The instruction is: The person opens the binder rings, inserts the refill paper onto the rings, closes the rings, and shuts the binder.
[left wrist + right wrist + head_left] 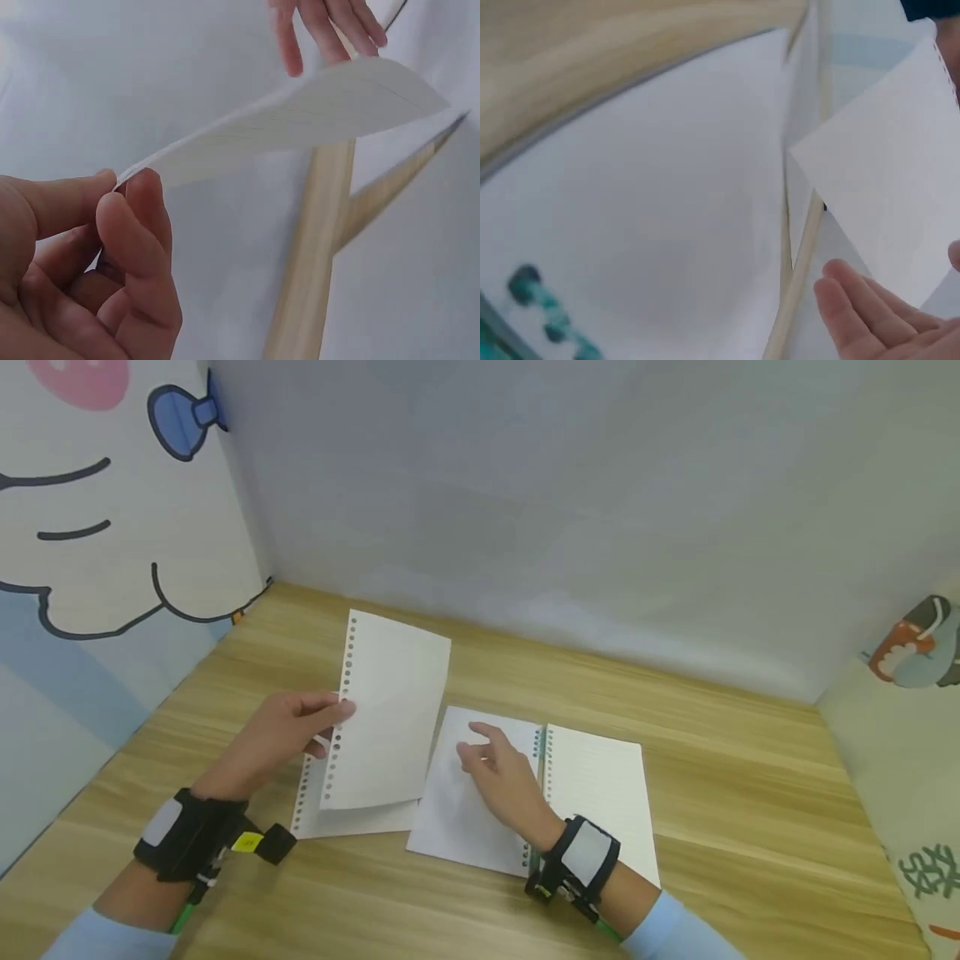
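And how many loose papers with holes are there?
2 that I can see: one sheet pinched in the left hand, and another sheet partly under it on the table, left of the open notebook. More could be stacked there.

Hands: two, left hand (277,731) and right hand (512,778). Loose punched sheets: at least two, one raised sheet (390,718) on left, one flat sheet (360,821) beneath; stack depth unclear. Ring-bound notebook (588,789): one, open, to right. Wrist straps: two, left strap (191,835), right strap (587,853). Bench (750,827): one.
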### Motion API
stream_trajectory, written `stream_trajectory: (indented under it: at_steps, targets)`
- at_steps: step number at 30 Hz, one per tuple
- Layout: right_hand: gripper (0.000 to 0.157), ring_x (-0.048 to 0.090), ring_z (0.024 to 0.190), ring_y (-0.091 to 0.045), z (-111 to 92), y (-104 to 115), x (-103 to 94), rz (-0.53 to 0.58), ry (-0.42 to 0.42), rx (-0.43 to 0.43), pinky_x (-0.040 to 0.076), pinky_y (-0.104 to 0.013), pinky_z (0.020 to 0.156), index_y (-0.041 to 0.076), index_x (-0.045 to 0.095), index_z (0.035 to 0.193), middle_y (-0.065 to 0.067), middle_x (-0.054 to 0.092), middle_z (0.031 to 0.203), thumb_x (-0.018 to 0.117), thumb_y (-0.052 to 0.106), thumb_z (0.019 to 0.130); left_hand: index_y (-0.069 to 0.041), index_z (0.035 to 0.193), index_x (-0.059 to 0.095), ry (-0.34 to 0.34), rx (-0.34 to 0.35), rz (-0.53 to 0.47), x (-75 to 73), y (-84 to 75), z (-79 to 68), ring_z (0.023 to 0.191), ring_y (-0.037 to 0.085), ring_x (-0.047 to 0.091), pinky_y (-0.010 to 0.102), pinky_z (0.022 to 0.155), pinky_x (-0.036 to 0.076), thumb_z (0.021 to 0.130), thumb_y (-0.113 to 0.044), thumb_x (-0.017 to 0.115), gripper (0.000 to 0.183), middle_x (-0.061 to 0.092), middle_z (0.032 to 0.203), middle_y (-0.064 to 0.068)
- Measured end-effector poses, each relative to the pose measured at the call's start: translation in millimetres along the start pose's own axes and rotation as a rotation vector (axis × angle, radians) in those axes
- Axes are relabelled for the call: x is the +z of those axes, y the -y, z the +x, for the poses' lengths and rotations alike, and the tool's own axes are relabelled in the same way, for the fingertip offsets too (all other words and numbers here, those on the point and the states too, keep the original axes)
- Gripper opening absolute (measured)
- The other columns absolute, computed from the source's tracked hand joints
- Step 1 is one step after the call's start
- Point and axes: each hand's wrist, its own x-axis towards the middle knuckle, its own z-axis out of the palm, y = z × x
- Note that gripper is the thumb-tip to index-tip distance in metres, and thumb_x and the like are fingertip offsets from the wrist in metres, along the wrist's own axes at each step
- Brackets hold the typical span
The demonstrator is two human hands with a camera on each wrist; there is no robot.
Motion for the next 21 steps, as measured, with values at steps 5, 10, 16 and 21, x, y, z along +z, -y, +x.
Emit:
stream_trajectory:
  at_steps: [5, 10, 16, 21]
  targets:
    - [0.057, 0.063, 0.112, -0.031, 7, -2, -12.6, 0.199, 0.125, 0.086, 0.052, -0.052, 0.096, 0.001, 0.042, 0.143, -0.025, 0.062, 0.131, 0.042, 0.038, 0.1, 0.0, 0.126, 0.063, 0.023, 0.03, -0.011, 8.7, -21.9, -5.8, 0.079, 0.018, 0.058, 0.026, 0.067, 0.053, 0.092, -0.044, 0.058, 0.056, 0.062, 0.095, 0.001]
    - [0.051, 0.063, 0.111, -0.029, 10, -7, -23.1, 0.404, 0.127, 0.198, 0.051, -0.05, 0.099, -0.002, 0.05, 0.137, -0.024, 0.061, 0.132, 0.045, 0.033, 0.1, 0.0, 0.124, 0.064, 0.038, 0.05, -0.014, 20.0, -33.1, -5.3, 0.077, 0.019, 0.057, 0.023, 0.065, 0.052, 0.091, -0.043, 0.059, 0.054, 0.063, 0.096, 0.003]
    - [0.036, 0.068, 0.084, -0.019, 5, -10, -42.1, 0.386, -0.036, 0.241, 0.058, -0.044, 0.088, 0.001, 0.061, 0.125, -0.021, 0.071, 0.112, 0.054, 0.022, 0.097, 0.003, 0.12, 0.065, 0.064, 0.081, -0.008, 35.3, -28.2, 5.0, 0.073, 0.019, 0.057, 0.022, 0.059, 0.051, 0.093, -0.036, 0.06, 0.048, 0.061, 0.088, 0.002]
    - [0.04, 0.065, 0.073, -0.013, -2, -15, -61.4, 0.335, -0.08, 0.251, 0.058, -0.03, 0.072, 0.0, 0.058, 0.128, -0.023, 0.074, 0.105, 0.059, 0.016, 0.092, 0.005, 0.117, 0.065, 0.129, 0.084, 0.026, 49.3, -23.0, 14.6, 0.076, 0.025, 0.06, 0.023, 0.056, 0.051, 0.093, -0.032, 0.06, 0.044, 0.063, 0.077, -0.001]
